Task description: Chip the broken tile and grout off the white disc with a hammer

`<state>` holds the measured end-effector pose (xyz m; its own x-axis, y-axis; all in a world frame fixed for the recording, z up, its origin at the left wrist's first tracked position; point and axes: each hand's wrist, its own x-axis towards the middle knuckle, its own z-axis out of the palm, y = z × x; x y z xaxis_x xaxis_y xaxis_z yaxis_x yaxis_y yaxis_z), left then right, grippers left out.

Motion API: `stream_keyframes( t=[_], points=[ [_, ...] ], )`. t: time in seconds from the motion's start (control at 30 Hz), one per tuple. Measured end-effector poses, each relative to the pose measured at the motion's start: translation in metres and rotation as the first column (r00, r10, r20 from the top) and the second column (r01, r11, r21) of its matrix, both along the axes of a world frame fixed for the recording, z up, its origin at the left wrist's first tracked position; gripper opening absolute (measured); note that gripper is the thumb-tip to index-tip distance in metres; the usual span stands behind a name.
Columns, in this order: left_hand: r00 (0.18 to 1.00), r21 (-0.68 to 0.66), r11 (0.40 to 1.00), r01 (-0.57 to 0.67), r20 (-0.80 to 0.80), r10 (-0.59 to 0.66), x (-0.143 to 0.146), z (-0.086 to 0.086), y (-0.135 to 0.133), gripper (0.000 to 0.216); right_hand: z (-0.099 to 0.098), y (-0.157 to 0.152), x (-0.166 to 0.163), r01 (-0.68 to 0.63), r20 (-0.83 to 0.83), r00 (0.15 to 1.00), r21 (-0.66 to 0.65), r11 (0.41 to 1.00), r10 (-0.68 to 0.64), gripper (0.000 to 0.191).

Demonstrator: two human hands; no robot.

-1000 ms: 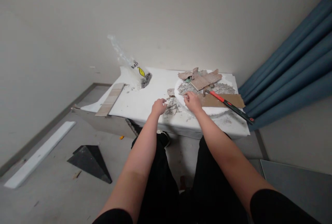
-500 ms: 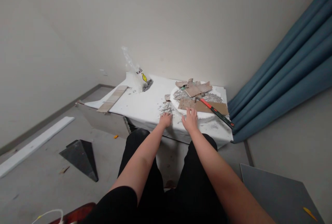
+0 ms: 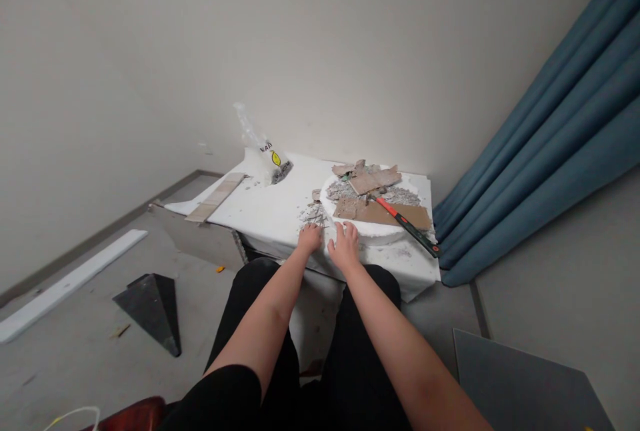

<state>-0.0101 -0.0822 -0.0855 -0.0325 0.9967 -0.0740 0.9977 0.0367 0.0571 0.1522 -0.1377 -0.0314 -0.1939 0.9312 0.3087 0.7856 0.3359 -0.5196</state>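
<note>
My left hand (image 3: 309, 238) and my right hand (image 3: 345, 245) rest side by side near the front edge of a low white foam slab (image 3: 280, 211), fingers stretched forward and flat, holding nothing. Just beyond my right hand lies a round white foam disc (image 3: 367, 230) carrying broken tile pieces (image 3: 373, 180), grey rubble, a brown cardboard sheet (image 3: 387, 212) and a hammer (image 3: 406, 224) with a red and black handle. A small heap of crumbs (image 3: 314, 212) lies ahead of my left hand.
A clear plastic bag (image 3: 265, 151) and a long beige tile strip (image 3: 216, 197) lie at the slab's left end. On the floor are a black triangular piece (image 3: 150, 299), a white strip (image 3: 65, 288) and a dark grey tile (image 3: 520, 384). Blue curtain (image 3: 550, 144) hangs right.
Both hands have drawn back from the disc and the crumbs to the slab's front edge and flattened out. The view has pulled back and the slab looks farther away.
</note>
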Motion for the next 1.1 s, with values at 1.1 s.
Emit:
stream_keyframes(
  t=[1.1],
  points=[
    [0.986, -0.100, 0.985, -0.137, 0.080, 0.145, -0.033, 0.063, 0.054, 0.026, -0.013, 0.034, 0.045, 0.128, -0.119, 0.985, 0.034, 0.991, -0.123, 0.043]
  ],
)
